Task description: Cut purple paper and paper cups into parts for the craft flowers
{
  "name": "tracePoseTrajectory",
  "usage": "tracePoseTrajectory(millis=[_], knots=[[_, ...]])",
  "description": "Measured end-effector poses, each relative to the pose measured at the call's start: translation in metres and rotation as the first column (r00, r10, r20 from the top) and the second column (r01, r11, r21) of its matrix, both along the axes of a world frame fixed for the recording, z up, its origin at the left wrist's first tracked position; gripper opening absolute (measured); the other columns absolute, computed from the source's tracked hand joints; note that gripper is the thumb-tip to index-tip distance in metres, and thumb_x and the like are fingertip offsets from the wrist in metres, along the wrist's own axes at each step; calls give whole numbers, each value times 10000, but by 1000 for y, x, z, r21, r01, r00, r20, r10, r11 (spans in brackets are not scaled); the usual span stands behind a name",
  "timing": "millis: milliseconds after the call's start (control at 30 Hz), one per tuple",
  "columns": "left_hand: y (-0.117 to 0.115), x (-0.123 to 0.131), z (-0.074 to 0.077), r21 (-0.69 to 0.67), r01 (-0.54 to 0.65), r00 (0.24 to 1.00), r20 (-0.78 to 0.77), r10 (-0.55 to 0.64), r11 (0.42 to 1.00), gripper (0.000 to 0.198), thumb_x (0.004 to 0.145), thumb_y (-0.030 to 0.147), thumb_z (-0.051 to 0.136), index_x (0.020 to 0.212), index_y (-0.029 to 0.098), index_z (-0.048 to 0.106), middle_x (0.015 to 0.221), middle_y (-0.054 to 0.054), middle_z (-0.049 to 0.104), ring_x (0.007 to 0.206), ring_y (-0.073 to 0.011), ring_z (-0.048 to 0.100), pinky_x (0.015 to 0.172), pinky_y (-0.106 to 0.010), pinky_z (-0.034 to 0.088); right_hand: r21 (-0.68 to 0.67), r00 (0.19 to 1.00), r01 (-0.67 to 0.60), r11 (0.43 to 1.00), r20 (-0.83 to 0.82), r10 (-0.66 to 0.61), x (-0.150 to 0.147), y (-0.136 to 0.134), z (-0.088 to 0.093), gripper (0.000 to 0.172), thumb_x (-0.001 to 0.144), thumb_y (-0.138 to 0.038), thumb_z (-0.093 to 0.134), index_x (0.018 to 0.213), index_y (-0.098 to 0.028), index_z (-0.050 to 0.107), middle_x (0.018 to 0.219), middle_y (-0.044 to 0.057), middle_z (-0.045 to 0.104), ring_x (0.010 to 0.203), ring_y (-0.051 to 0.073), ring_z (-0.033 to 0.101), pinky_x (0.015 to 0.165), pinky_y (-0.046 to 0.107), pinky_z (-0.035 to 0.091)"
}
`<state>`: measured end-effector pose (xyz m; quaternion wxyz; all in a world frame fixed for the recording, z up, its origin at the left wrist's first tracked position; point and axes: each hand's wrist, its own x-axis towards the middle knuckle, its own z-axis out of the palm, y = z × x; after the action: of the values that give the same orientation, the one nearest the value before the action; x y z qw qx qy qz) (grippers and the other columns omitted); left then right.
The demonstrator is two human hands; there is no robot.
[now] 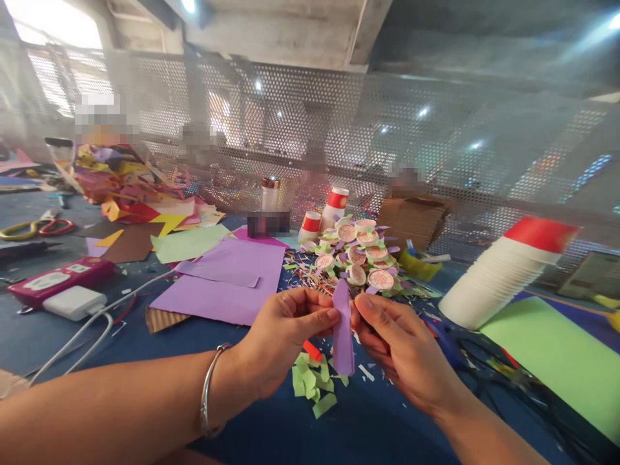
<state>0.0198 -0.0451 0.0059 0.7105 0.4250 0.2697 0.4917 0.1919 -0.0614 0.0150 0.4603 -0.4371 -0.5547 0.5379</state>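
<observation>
In front of the heap of printed discs (357,256), a purple paper strip (343,342) is pinched between thumb and fingers by the left hand (285,329). The right hand (407,345) is held curled before the heap; whether anything is gripped cannot be told. Right of the heap, cups (504,281) are stacked.

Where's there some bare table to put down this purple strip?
Blue tabletop shows mostly bare between your left forearm and right forearm, nearer you than the green scraps, and between left forearm and corrugated cardboard. It's crowded around the printed discs, and at right by the cup stack and green sheet.
</observation>
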Motion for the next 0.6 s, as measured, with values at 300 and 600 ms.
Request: tracePoseTrajectory(millis=[300, 600], knots=[[-1, 1, -1, 8, 26, 1000, -14, -26, 1000, 189, 740, 221, 804, 761, 127, 642, 666, -4, 624, 595, -81, 550, 591, -225, 411, 22, 1000, 10, 1000, 4, -10, -2, 0, 1, 426, 876, -564, 643, 684, -201, 532, 496, -94, 272, 411, 56, 181, 368, 223, 84], [-2, 1, -2, -34, 58, 998, 20, -58, 998, 210, 733, 206, 807, 756, 125, 614, 629, 8, 618, 561, -61, 545, 558, -190, 398, 46, 999, 12, 999, 41, -14, -4, -2, 1, 445, 890, -560, 630, 679, -199, 478, 516, -103, 245, 434, 56, 162, 381, 219, 90]])
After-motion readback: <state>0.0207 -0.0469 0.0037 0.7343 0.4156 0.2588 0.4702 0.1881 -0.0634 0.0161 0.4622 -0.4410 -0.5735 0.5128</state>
